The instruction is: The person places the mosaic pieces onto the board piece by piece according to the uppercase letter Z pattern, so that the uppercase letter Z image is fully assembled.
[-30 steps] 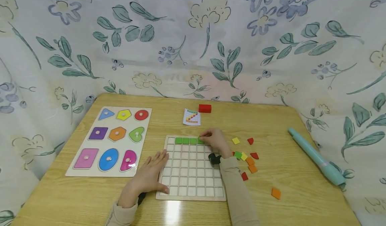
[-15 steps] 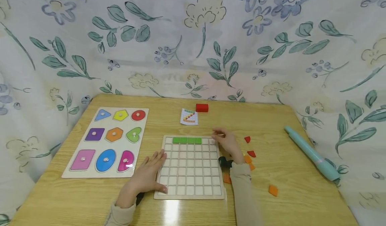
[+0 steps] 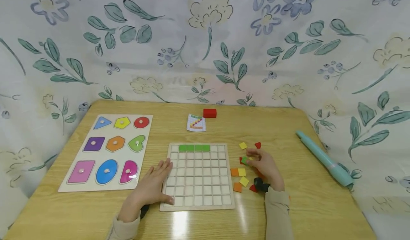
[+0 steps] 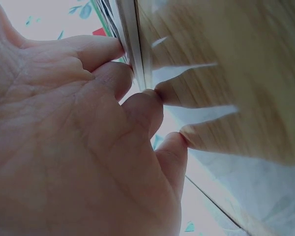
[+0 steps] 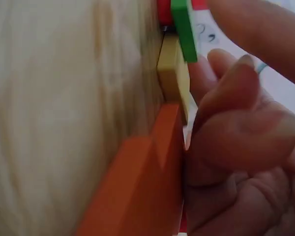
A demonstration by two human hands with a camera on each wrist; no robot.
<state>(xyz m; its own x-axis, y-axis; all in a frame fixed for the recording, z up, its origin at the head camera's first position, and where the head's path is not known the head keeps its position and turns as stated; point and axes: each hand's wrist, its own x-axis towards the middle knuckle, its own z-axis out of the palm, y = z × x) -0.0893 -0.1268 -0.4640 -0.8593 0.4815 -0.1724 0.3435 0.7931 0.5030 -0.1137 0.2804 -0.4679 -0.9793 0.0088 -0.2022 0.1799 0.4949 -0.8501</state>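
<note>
While both hands work at a wooden table [image 3: 320,204] walled by flower-printed cloth [image 3: 205,37], a grid board [image 3: 197,177] lies at its centre.
Left hand [image 3: 150,189]: fingers straight and spread, flat on the board's left edge. Right hand [image 3: 266,167]: fingers curled, pinching a green tile [image 3: 245,160] among loose coloured tiles [image 3: 240,177] just right of the board. Four green tiles [image 3: 194,148] fill the board's top row. Also shown: shape puzzle [image 3: 109,151] at left, pattern card [image 3: 196,122], red block [image 3: 209,113], teal pen [image 3: 321,159] at right.
</note>
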